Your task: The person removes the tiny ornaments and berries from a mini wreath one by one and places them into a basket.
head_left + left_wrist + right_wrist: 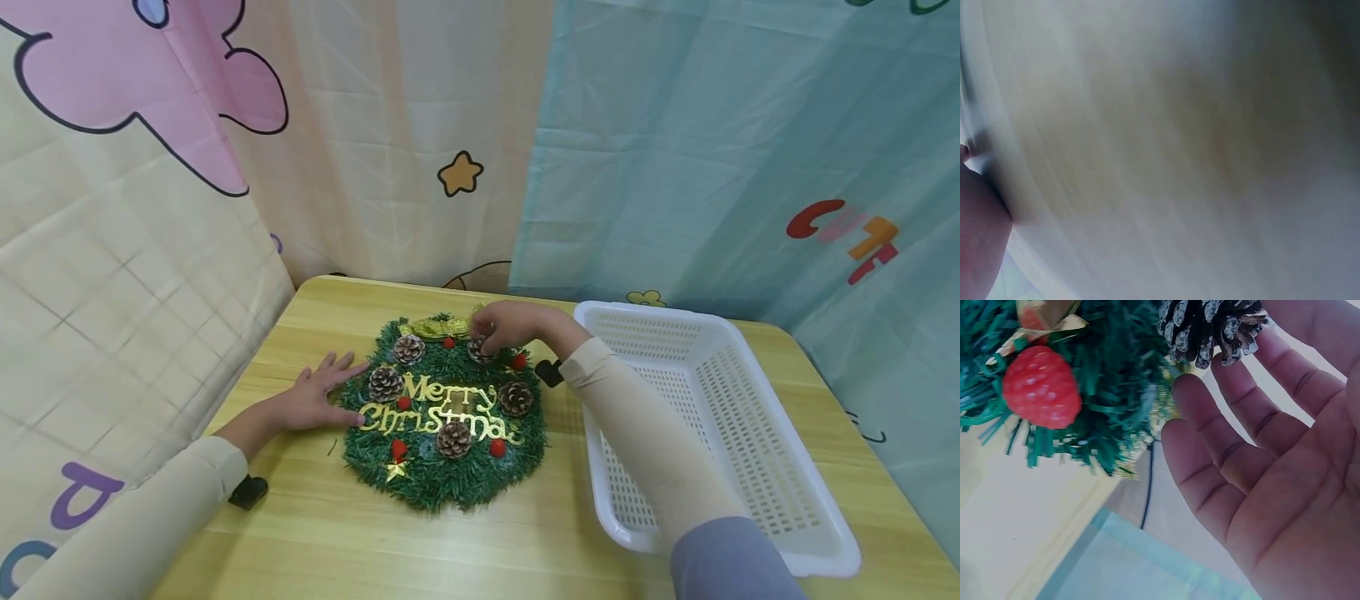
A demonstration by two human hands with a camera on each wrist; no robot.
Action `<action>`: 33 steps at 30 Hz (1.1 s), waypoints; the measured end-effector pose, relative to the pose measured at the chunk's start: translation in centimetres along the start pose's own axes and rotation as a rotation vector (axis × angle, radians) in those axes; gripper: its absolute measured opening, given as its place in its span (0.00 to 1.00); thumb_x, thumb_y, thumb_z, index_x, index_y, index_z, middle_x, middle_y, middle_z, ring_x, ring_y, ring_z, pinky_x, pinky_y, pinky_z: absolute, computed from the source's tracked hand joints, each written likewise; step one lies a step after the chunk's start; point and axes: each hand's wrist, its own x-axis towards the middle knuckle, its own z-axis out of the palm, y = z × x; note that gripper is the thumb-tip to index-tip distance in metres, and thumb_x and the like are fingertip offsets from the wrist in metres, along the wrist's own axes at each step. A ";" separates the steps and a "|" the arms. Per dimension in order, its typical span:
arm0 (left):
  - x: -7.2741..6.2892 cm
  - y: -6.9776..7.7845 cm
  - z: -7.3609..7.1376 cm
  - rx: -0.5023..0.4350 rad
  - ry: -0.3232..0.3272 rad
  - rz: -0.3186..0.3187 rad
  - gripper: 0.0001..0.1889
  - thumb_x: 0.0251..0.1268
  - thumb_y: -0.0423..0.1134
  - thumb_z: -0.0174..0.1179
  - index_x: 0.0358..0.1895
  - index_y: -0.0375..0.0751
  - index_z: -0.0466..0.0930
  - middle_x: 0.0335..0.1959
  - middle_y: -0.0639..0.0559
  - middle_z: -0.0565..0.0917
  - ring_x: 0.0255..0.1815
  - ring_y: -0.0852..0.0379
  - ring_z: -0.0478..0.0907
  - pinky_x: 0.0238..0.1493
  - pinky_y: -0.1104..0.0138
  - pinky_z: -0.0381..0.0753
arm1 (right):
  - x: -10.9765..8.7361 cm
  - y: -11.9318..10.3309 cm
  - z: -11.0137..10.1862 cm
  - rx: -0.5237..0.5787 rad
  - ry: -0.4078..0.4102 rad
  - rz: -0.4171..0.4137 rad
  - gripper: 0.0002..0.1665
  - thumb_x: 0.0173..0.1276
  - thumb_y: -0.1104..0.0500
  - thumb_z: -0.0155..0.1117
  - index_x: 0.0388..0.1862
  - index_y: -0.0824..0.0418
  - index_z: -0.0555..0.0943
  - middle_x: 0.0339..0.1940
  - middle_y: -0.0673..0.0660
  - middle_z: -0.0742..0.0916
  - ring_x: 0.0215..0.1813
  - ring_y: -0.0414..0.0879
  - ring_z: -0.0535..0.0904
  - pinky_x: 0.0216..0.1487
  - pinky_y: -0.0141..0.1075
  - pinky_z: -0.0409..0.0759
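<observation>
Left hand [318, 396] is lying with fingers spread at the wreath's left edge, gripping nothing visible; the roughly round wreath [442, 367] is lying flat on the table [300, 533] between both hands, lettering [450, 414] running left to right, no clear long axis showing. The far-edge pine cone [482, 350], right of the wreath's middle, is sitting just under the bent fingers of the right hand [517, 323], the nearer one, reaching in from the right; cannot tell whether thumb and fingers are closing on it. White basket [735, 400] is standing rightmost, beneath the right forearm [652, 433].
</observation>
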 end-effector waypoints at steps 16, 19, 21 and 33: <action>0.0 -0.2 0.1 -0.011 -0.002 -0.009 0.48 0.60 0.59 0.67 0.79 0.45 0.55 0.79 0.32 0.43 0.77 0.28 0.28 0.66 0.31 0.25 | -2.2 -2.1 -1.0 0.014 0.025 -0.020 0.15 0.70 0.64 0.63 0.55 0.58 0.79 0.56 0.52 0.81 0.55 0.47 0.80 0.55 0.41 0.78; 0.0 -0.1 0.1 -0.006 -0.004 -0.011 0.48 0.60 0.59 0.67 0.79 0.45 0.55 0.79 0.31 0.43 0.77 0.28 0.28 0.66 0.30 0.26 | -2.9 -2.2 -1.2 0.045 0.026 -0.027 0.14 0.70 0.65 0.62 0.54 0.59 0.79 0.56 0.54 0.81 0.54 0.48 0.81 0.54 0.41 0.79; 0.0 -0.1 0.0 -0.006 -0.006 -0.010 0.48 0.60 0.59 0.67 0.79 0.45 0.55 0.79 0.31 0.43 0.77 0.28 0.28 0.66 0.30 0.26 | -3.4 -2.4 -1.4 0.058 0.026 -0.031 0.14 0.70 0.66 0.62 0.54 0.60 0.79 0.56 0.55 0.81 0.54 0.49 0.82 0.53 0.41 0.79; 0.0 -0.1 0.0 -0.013 -0.006 -0.006 0.49 0.60 0.58 0.68 0.79 0.44 0.54 0.79 0.31 0.43 0.77 0.28 0.28 0.66 0.30 0.25 | -6.2 -3.0 -2.4 -0.014 0.065 -0.047 0.20 0.70 0.64 0.65 0.60 0.63 0.79 0.59 0.57 0.80 0.56 0.52 0.80 0.57 0.43 0.77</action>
